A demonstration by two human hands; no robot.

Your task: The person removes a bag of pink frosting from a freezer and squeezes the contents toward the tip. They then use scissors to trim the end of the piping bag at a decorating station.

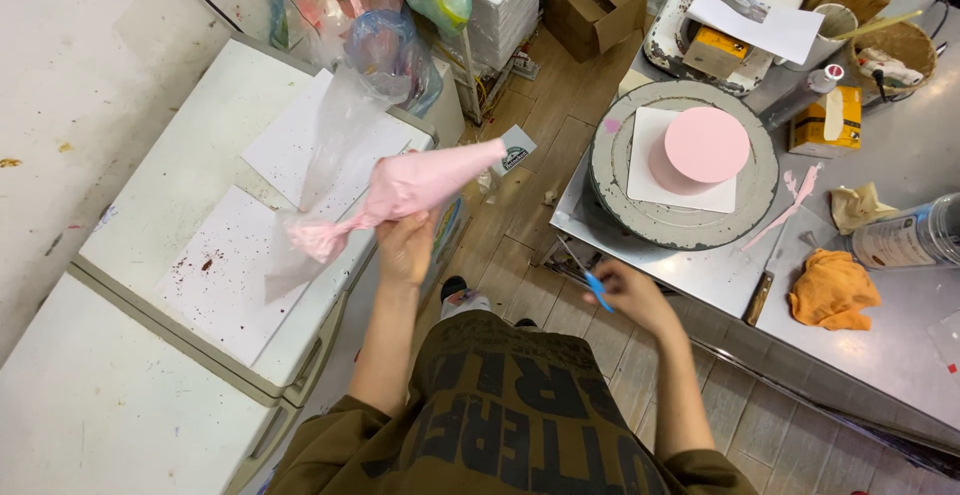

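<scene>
- Up at chest height, we grip a pink piping bag point(420, 183) in our left hand point(406, 247), fingers closed round its twisted neck so the icing stays packed toward the tip; the loose plastic tail hangs left over the white cabinet point(150, 215)
- Our right hand point(630, 295) pinches a small blue tool point(598, 291) near the edge of the steel table point(900, 345); what kind of tool, we cannot tell
- A pink cake point(706, 145) sits centred on the grey turntable point(610, 165), well apart from the bag, within easy reach
- An orange cloth point(834, 291) and a smeared spatula point(790, 207) lie beside the turntable, handy for wiping
</scene>
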